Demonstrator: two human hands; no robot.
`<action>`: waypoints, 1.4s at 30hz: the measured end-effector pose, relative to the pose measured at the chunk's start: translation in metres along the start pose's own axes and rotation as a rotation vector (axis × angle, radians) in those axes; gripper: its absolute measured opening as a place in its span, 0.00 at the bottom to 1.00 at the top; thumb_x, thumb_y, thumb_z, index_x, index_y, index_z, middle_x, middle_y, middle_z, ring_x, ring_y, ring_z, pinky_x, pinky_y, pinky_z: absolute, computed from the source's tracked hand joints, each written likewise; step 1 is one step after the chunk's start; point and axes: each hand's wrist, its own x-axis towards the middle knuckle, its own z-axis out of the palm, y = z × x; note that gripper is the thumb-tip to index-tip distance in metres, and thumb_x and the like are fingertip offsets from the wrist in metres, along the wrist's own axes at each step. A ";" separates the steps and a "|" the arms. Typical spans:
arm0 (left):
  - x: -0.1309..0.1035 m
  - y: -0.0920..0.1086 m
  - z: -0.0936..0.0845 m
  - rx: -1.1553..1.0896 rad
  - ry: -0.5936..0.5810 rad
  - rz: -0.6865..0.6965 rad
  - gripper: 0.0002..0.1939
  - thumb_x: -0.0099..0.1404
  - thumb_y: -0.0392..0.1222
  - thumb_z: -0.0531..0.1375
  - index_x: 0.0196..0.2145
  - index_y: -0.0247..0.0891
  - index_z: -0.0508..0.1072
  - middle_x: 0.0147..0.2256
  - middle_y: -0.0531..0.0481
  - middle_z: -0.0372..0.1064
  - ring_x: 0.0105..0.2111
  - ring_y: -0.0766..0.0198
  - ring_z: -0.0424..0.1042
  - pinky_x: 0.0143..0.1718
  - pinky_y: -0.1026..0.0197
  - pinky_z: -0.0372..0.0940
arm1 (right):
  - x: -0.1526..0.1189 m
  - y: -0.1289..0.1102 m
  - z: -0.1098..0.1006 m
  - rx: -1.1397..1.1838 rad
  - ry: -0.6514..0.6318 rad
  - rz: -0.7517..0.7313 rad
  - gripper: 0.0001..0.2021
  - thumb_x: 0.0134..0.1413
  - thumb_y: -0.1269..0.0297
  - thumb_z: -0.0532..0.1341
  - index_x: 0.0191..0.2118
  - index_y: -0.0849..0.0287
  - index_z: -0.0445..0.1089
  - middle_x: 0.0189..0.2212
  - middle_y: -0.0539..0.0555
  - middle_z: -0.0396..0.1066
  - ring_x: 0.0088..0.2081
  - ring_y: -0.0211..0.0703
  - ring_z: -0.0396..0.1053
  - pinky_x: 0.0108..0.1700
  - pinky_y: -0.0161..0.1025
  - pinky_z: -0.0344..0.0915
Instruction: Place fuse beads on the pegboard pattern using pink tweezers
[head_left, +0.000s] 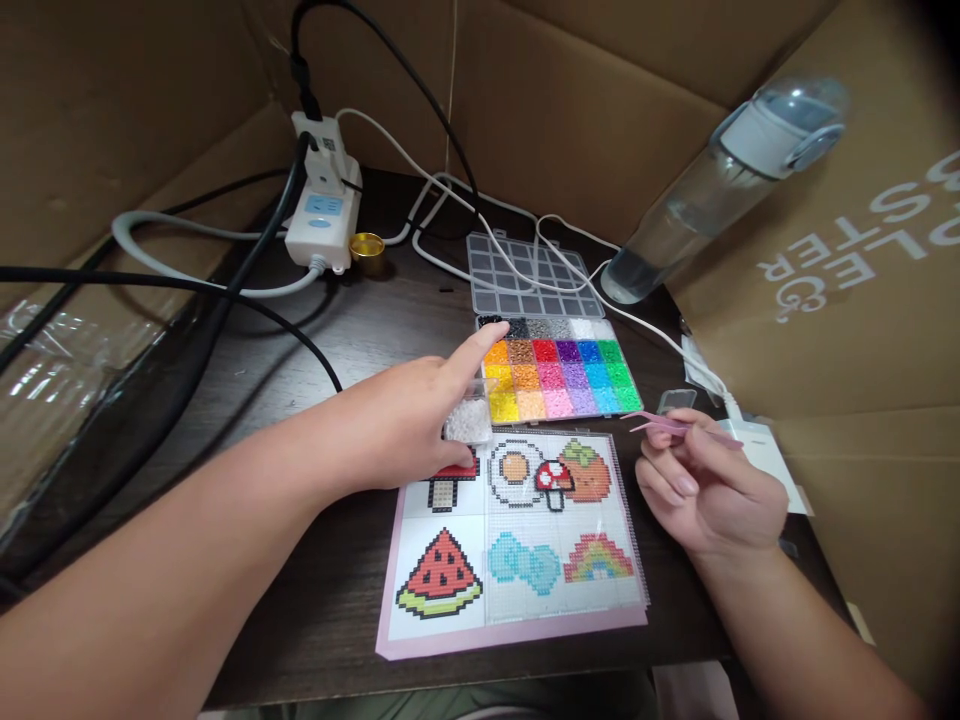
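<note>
My left hand (409,415) reaches over the left edge of the bead box (564,378). Its index finger is stretched out to the black beads (514,328) in the back row, and its thumb is spread apart, low over a red mushroom picture (444,488). Between thumb and finger sits a small clear case of white beads (466,420); the other fingers are hidden. Pink tweezers (679,427) are pinched in my right hand (709,490), tips pointing left near the box's front right corner. A clear pegboard (525,520) lies over a pattern sheet (435,640) showing an egg, persimmon, bow, rainbow and watermelon.
The bead box's gridded lid (525,270) lies open behind it, crossed by white cables. A power strip (324,215) and small gold cup (367,253) stand back left. A tilted-looking water bottle (675,220) is back right. Cardboard walls (570,90) surround the dark table (315,590).
</note>
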 end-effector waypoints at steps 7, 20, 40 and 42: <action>0.000 0.000 -0.001 0.008 -0.006 0.012 0.60 0.55 0.46 0.67 0.71 0.54 0.28 0.54 0.44 0.72 0.52 0.46 0.74 0.46 0.54 0.67 | 0.001 -0.002 0.005 0.003 0.011 -0.016 0.07 0.49 0.56 0.67 0.35 0.48 0.74 0.23 0.49 0.70 0.13 0.31 0.48 0.15 0.33 0.47; -0.003 0.007 -0.009 -0.010 -0.086 -0.010 0.61 0.57 0.43 0.67 0.71 0.52 0.26 0.57 0.39 0.70 0.56 0.46 0.71 0.49 0.52 0.67 | 0.001 0.006 0.002 0.194 -0.049 0.051 0.05 0.50 0.62 0.67 0.35 0.48 0.80 0.23 0.49 0.71 0.14 0.30 0.52 0.15 0.31 0.51; -0.001 0.001 -0.007 -0.011 -0.039 0.038 0.62 0.55 0.40 0.67 0.71 0.52 0.26 0.54 0.44 0.73 0.53 0.47 0.74 0.49 0.55 0.65 | 0.000 0.007 0.007 0.176 -0.088 0.060 0.07 0.52 0.61 0.71 0.38 0.52 0.82 0.42 0.57 0.80 0.21 0.30 0.59 0.20 0.31 0.60; -0.001 0.001 -0.006 -0.008 -0.036 0.042 0.62 0.55 0.40 0.68 0.71 0.52 0.26 0.55 0.44 0.73 0.53 0.48 0.73 0.49 0.55 0.65 | 0.000 0.008 0.006 0.172 -0.102 0.065 0.08 0.52 0.61 0.71 0.39 0.53 0.82 0.44 0.58 0.80 0.21 0.29 0.59 0.20 0.31 0.60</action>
